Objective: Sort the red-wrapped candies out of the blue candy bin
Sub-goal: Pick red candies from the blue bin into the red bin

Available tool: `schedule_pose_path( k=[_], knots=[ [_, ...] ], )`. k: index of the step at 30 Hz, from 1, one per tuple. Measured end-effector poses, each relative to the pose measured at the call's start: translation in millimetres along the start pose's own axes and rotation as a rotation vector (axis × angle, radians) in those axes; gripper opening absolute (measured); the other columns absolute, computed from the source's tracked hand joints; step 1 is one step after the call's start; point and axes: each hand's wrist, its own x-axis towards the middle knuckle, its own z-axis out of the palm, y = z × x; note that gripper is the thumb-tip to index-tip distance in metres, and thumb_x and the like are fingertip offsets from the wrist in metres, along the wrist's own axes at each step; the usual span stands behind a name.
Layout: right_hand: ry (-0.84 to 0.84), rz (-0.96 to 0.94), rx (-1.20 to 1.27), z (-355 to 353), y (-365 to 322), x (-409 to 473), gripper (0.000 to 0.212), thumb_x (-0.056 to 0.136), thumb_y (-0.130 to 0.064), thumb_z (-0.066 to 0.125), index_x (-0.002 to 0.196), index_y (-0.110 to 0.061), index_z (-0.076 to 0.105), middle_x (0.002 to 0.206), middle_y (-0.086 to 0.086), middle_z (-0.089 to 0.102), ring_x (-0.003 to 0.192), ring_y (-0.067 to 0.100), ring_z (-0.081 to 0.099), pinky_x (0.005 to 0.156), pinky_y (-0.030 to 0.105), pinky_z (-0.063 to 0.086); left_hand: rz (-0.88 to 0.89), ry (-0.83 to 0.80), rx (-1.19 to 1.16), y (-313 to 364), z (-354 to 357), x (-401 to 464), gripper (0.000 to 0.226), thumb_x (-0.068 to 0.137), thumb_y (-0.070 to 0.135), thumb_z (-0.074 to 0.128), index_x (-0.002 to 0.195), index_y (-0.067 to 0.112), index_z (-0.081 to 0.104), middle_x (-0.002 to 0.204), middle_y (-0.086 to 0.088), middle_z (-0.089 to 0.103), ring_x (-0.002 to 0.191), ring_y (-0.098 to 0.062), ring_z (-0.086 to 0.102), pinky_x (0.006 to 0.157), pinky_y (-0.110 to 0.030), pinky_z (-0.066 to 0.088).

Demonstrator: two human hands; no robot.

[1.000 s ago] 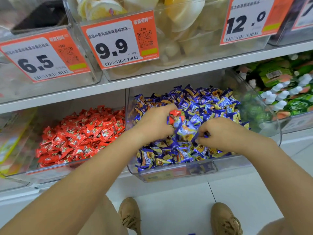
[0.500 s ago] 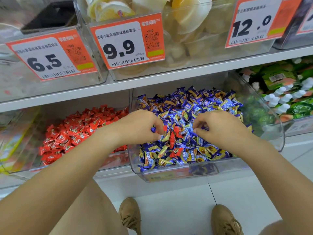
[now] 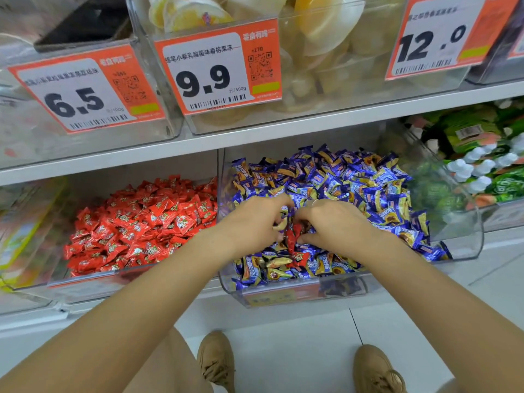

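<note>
The clear bin (image 3: 465,251) of blue-and-gold candies (image 3: 354,180) sits on the lower shelf, right of centre. Both my hands are dug into the middle of its pile, close together. My left hand (image 3: 252,222) has its fingers curled round a gold-and-blue candy at its fingertips. My right hand (image 3: 337,225) pinches a red-wrapped candy (image 3: 292,236) that stands between the two hands. Another red candy (image 3: 299,258) lies on the pile just below them. The bin to the left (image 3: 85,282) holds a heap of red candies (image 3: 141,222).
The shelf above carries clear bins with orange price tags 6.5 (image 3: 82,92), 9.9 (image 3: 215,66) and 12.0 (image 3: 436,38). A bin of green packets (image 3: 487,154) stands to the right. My two tan shoes (image 3: 217,361) are on the white floor below.
My left hand lowered from holding a red candy above the pile into the candies. Both hands came closer together at the bin's middle, uncovering red candies between them.
</note>
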Motion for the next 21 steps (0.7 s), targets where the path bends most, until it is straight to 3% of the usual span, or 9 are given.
schedule_pose_path(
  k=[2, 5, 7, 9, 12, 15, 18, 21],
  knots=[
    [0.018, -0.014, 0.011, 2, 2, -2, 0.033, 0.086, -0.047, 0.062, 0.111, -0.026, 0.057, 0.108, -0.004, 0.056, 0.105, 0.017, 0.052, 0.07, 0.031, 0.046, -0.05, 0.015, -0.136, -6, -9, -3, 0.062, 0.083, 0.018, 0.073, 0.135, 0.031, 0.042, 0.113, 0.007, 0.058, 0.087, -0.013, 0.058, 0.076, -0.028, 0.048],
    [0.039, -0.009, 0.026, 0, 4, -3, 0.022, 0.088, -0.04, 0.062, 0.102, -0.024, 0.058, 0.105, -0.005, 0.058, 0.101, 0.015, 0.051, 0.065, 0.027, 0.038, -0.064, 0.089, -0.226, -11, -21, -8, 0.048, 0.089, 0.0, 0.056, 0.124, 0.032, 0.054, 0.108, 0.008, 0.063, 0.082, -0.012, 0.065, 0.071, -0.032, 0.056],
    [0.06, -0.013, 0.021, -1, 5, -3, 0.019, 0.088, -0.037, 0.062, 0.103, -0.025, 0.058, 0.105, -0.006, 0.058, 0.1, 0.015, 0.052, 0.065, 0.027, 0.036, -0.016, 0.121, -0.169, -7, -25, -10, 0.05, 0.085, -0.008, 0.041, 0.109, 0.029, 0.065, 0.091, 0.004, 0.066, 0.07, -0.01, 0.062, 0.062, -0.025, 0.052],
    [0.063, -0.021, -0.004, 1, 3, -4, 0.022, 0.091, -0.034, 0.059, 0.111, -0.027, 0.058, 0.105, -0.005, 0.056, 0.102, 0.016, 0.052, 0.064, 0.029, 0.039, 0.054, 0.044, -0.071, 5, -20, -12, 0.049, 0.081, -0.005, 0.041, 0.101, 0.028, 0.07, 0.08, 0.003, 0.065, 0.06, -0.005, 0.055, 0.055, -0.017, 0.044],
    [0.038, -0.012, -0.076, 5, 2, -3, 0.024, 0.092, -0.03, 0.057, 0.115, -0.023, 0.061, 0.108, -0.001, 0.053, 0.104, 0.019, 0.052, 0.061, 0.03, 0.042, 0.125, -0.052, 0.199, 20, 2, -8, 0.036, 0.087, 0.01, 0.046, 0.112, 0.027, 0.066, 0.105, 0.003, 0.066, 0.089, -0.014, 0.061, 0.075, -0.032, 0.051],
    [0.031, 0.02, -0.041, 0, 7, -7, 0.025, 0.089, -0.033, 0.062, 0.11, -0.02, 0.06, 0.115, -0.001, 0.048, 0.107, 0.019, 0.05, 0.063, 0.03, 0.04, 0.129, -0.052, 0.508, 20, 16, 0, 0.032, 0.095, 0.026, 0.052, 0.127, 0.022, 0.05, 0.115, -0.002, 0.059, 0.101, -0.026, 0.06, 0.067, -0.036, 0.043],
    [0.114, 0.055, 0.107, -12, 10, -15, 0.019, 0.087, -0.029, 0.061, 0.103, -0.021, 0.056, 0.105, -0.005, 0.055, 0.092, 0.016, 0.054, 0.062, 0.028, 0.042, 0.073, -0.074, 0.581, 19, 16, 6, 0.038, 0.094, 0.036, 0.056, 0.128, 0.023, 0.048, 0.114, -0.002, 0.057, 0.099, -0.026, 0.06, 0.063, -0.035, 0.039],
    [0.153, 0.124, 0.247, -18, 10, -23, 0.017, 0.083, -0.026, 0.061, 0.097, -0.023, 0.051, 0.085, -0.001, 0.063, 0.071, 0.015, 0.056, 0.058, 0.03, 0.043, 0.066, -0.019, 0.528, 23, 17, 8, 0.02, 0.094, 0.022, 0.053, 0.114, 0.022, 0.051, 0.095, 0.0, 0.061, 0.087, -0.025, 0.061, 0.058, -0.034, 0.039]
  ],
)
